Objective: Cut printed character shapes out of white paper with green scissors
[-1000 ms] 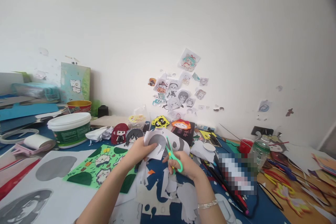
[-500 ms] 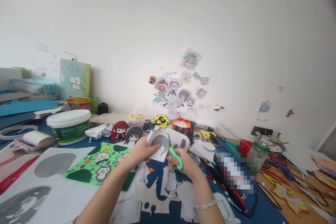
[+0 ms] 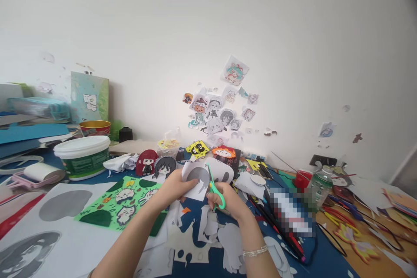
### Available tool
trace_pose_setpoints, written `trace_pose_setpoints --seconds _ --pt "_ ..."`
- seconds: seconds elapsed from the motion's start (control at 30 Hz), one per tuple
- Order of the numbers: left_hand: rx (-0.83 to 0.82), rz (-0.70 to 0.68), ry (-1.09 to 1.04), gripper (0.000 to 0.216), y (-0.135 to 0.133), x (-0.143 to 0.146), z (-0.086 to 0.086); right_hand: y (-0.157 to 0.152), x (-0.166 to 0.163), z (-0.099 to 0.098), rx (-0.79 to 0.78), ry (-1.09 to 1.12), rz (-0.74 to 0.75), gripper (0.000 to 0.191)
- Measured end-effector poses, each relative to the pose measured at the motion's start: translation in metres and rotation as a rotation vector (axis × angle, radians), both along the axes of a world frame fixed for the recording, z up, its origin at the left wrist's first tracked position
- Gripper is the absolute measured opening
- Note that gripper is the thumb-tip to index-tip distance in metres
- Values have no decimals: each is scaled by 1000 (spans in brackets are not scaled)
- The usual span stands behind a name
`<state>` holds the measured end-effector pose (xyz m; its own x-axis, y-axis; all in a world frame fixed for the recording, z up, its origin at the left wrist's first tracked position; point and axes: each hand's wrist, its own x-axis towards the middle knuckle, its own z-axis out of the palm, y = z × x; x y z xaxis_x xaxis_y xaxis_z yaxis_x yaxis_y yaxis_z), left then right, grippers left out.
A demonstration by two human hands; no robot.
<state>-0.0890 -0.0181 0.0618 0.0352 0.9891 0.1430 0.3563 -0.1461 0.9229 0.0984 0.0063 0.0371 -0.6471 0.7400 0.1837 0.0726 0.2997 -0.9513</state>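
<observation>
Pinched between the thumb and fingers of my left hand point(image 3: 182, 184) is a white sheet of paper point(image 3: 199, 192) printed with a grey hair-like shape. My right hand point(image 3: 226, 200) grips green scissors point(image 3: 216, 191), whose blades point up along the paper's right edge. How far the blades are apart is hard to tell. Below my hands lie cut white paper scraps point(image 3: 208, 226) and a beige sheet with holes point(image 3: 189, 245). A green sheet with cartoon animals point(image 3: 122, 208) is to the left of my left hand.
A white-lidded tub point(image 3: 83, 156) and a paper roll point(image 3: 45, 173) stand at the left. Cut-out characters point(image 3: 166, 166) lie behind my hands. Pens point(image 3: 280, 226), a glass jar point(image 3: 319, 186) and a yellow butterfly cut-out point(image 3: 355, 241) are on the right.
The whole view has shifted slightly, with things appearing a little further left. Both hands keep their hold on the paper and scissors, in nearly the same pose.
</observation>
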Motion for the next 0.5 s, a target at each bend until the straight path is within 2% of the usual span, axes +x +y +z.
trace_pose_setpoints --seconds 0.2,0.5 --pt "-28 2 0 29 1 -1 -2 0 2 -1 -1 3 48 39" --pt "-41 -57 -10 42 -2 0 0 0 -1 -1 31 7 -20 39"
